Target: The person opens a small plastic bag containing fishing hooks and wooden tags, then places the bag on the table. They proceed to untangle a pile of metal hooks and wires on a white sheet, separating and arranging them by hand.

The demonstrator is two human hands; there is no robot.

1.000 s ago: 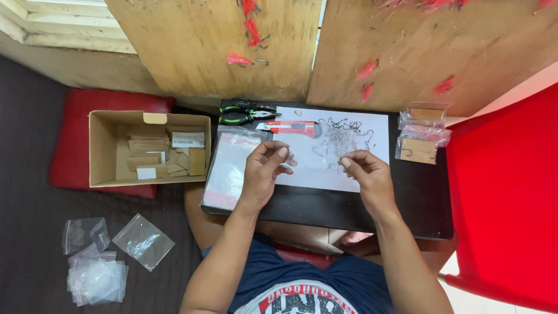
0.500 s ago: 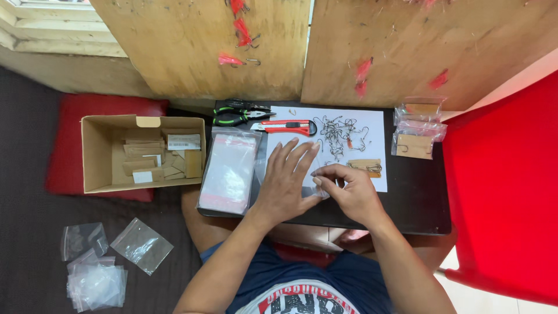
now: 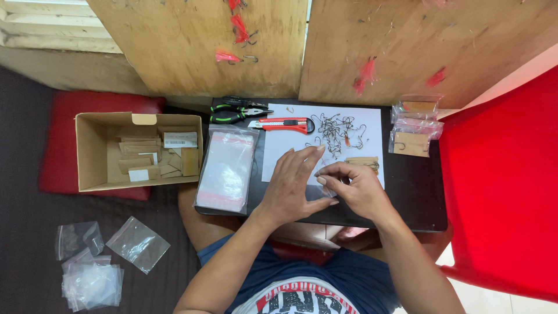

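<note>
In the head view, both hands meet at the centre of the frame over the lower edge of a white sheet (image 3: 354,116) on the dark surface (image 3: 412,203). The right hand (image 3: 357,189) has its fingers pinched together on a small clear bag (image 3: 326,187), hard to make out; the left hand (image 3: 296,186) lies against it, fingers spread and straight, holding nothing visible. Just above them lies a pile of wire hooks (image 3: 337,129), with a red utility knife (image 3: 283,124) to its left. A stack of clear bags (image 3: 226,168) sits left of centre. The step in hand looks like opening the bag; the next move probably calls for parting its mouth.
</note>
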